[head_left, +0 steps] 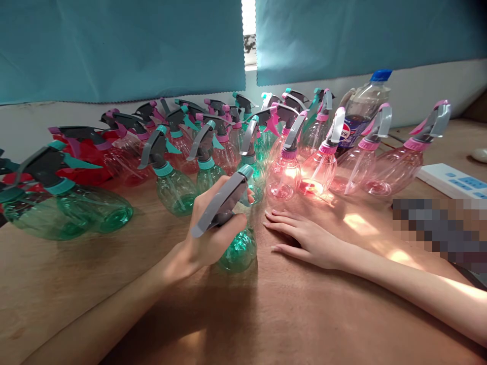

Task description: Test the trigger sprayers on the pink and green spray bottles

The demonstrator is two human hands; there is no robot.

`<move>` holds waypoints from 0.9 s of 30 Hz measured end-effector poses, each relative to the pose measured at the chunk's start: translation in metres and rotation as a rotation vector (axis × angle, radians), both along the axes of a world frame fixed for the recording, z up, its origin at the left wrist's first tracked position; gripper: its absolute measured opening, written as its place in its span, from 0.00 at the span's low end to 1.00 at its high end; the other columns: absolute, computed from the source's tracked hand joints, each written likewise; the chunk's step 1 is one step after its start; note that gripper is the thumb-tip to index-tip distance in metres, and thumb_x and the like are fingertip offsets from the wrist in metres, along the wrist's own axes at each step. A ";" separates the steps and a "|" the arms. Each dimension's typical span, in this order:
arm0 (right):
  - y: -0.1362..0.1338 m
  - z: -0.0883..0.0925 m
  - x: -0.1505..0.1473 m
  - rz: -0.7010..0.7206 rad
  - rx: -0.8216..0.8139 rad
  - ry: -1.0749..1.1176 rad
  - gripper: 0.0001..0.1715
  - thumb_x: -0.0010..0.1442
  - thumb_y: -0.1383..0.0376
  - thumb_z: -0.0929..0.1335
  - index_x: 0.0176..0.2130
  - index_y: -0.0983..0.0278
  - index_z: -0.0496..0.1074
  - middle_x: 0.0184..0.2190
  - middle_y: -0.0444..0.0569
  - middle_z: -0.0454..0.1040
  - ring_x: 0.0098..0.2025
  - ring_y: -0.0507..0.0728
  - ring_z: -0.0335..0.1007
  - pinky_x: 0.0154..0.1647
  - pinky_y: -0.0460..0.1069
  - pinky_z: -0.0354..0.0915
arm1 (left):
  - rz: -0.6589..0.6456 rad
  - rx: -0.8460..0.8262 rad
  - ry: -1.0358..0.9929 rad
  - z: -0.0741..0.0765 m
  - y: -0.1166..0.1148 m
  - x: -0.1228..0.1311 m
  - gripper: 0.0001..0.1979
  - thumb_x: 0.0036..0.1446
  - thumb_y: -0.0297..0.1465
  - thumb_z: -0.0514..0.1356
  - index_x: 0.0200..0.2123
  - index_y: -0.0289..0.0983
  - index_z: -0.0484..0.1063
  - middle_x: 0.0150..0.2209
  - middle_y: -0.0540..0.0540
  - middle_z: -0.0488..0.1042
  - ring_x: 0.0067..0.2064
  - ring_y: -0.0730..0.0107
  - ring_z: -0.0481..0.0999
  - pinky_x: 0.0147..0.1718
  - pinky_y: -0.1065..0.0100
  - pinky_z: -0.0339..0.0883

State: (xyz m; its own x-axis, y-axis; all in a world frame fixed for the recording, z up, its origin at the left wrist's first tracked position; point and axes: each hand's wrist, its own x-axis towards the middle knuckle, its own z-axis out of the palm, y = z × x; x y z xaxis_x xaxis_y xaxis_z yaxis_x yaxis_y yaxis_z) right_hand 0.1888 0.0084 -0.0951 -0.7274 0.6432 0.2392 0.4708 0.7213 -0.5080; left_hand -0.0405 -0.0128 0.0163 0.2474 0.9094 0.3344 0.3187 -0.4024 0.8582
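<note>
While our left hand (207,242) curls round the neck of a green spray bottle (240,252) at the near middle of the worktop (323,314), our right hand (306,237) lies palm down to its right, fingers loosely spread, holding nothing. If the left grip slackened, we think the smooth plastic could slip. Pushed farther, our knuckles could bump the second green bottle (256,175) on the far side and topple its crowded neighbours; a right-hand sweep might tip the pink spray bottles (282,178).
</note>
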 end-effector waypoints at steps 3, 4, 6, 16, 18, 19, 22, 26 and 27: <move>0.000 0.000 0.000 -0.002 -0.001 0.008 0.32 0.68 0.52 0.64 0.65 0.61 0.63 0.66 0.55 0.63 0.69 0.65 0.55 0.67 0.66 0.56 | -0.023 -0.036 -0.020 0.000 -0.001 -0.001 0.08 0.48 0.24 0.57 0.33 0.41 0.64 0.26 0.54 0.57 0.22 0.77 0.47 0.23 0.66 0.43; 0.000 0.000 0.000 -0.004 0.000 0.016 0.31 0.68 0.52 0.64 0.66 0.60 0.63 0.66 0.55 0.63 0.69 0.65 0.55 0.67 0.66 0.56 | -0.024 -0.040 -0.029 0.000 -0.001 -0.001 0.07 0.48 0.25 0.57 0.32 0.40 0.64 0.27 0.54 0.58 0.22 0.77 0.47 0.23 0.66 0.43; 0.000 -0.001 0.000 -0.006 0.004 0.026 0.31 0.68 0.52 0.65 0.66 0.59 0.63 0.66 0.54 0.63 0.69 0.65 0.55 0.67 0.66 0.56 | -0.024 -0.051 -0.050 0.000 -0.002 -0.001 0.06 0.48 0.25 0.57 0.31 0.40 0.63 0.28 0.54 0.60 0.22 0.77 0.50 0.22 0.66 0.45; 0.001 0.000 0.001 0.004 0.017 -0.027 0.32 0.69 0.51 0.63 0.65 0.64 0.63 0.66 0.56 0.62 0.69 0.64 0.53 0.68 0.64 0.55 | 0.010 0.007 -0.017 0.001 0.000 -0.002 0.13 0.46 0.23 0.56 0.37 0.40 0.69 0.31 0.50 0.69 0.29 0.70 0.65 0.30 0.64 0.64; 0.001 0.000 0.000 0.003 0.015 -0.018 0.32 0.69 0.52 0.63 0.66 0.63 0.63 0.66 0.56 0.62 0.69 0.64 0.54 0.68 0.65 0.56 | -0.004 0.030 -0.046 -0.001 0.001 -0.002 0.16 0.47 0.22 0.57 0.41 0.40 0.70 0.39 0.48 0.73 0.33 0.69 0.69 0.41 0.60 0.70; 0.001 -0.001 0.000 0.000 0.014 -0.010 0.32 0.68 0.52 0.63 0.66 0.62 0.63 0.66 0.55 0.63 0.69 0.64 0.54 0.67 0.65 0.56 | -0.009 0.032 -0.061 -0.002 0.002 -0.001 0.17 0.48 0.22 0.57 0.43 0.40 0.70 0.42 0.47 0.74 0.32 0.71 0.69 0.44 0.59 0.70; 0.001 0.000 0.000 -0.005 0.010 0.014 0.31 0.68 0.52 0.64 0.65 0.60 0.63 0.66 0.55 0.63 0.69 0.65 0.55 0.67 0.66 0.56 | 0.000 0.025 -0.063 -0.006 0.002 -0.001 0.19 0.50 0.23 0.59 0.46 0.41 0.70 0.44 0.48 0.75 0.26 0.74 0.67 0.44 0.57 0.73; 0.000 0.000 0.001 0.000 0.023 0.002 0.31 0.68 0.53 0.64 0.65 0.63 0.64 0.66 0.56 0.63 0.69 0.65 0.55 0.67 0.65 0.56 | 0.045 0.075 -0.004 -0.008 0.002 -0.002 0.17 0.51 0.26 0.60 0.46 0.41 0.72 0.43 0.47 0.77 0.30 0.70 0.72 0.38 0.62 0.73; 0.000 0.000 0.001 -0.001 0.024 0.002 0.31 0.68 0.52 0.64 0.65 0.62 0.64 0.66 0.56 0.63 0.69 0.65 0.55 0.67 0.66 0.56 | 0.052 0.087 0.012 -0.009 0.003 -0.002 0.16 0.51 0.27 0.60 0.45 0.41 0.72 0.43 0.47 0.77 0.32 0.69 0.73 0.36 0.63 0.73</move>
